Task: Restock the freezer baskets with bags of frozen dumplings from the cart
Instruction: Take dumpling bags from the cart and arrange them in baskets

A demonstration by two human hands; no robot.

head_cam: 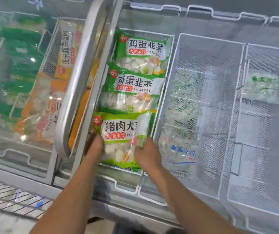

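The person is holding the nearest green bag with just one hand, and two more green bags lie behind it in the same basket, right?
Not quite. The head view shows both hands on the nearest green bag: the left hand and the right hand. The two green bags behind it, and, are there as you said.

Two bare forearms, no sleeves visible to the frame's bottom edge; left hand [94, 146] and right hand [146, 154] ungloved; no watch, ring or band visible; fingertips mostly hidden; slight motion blur.
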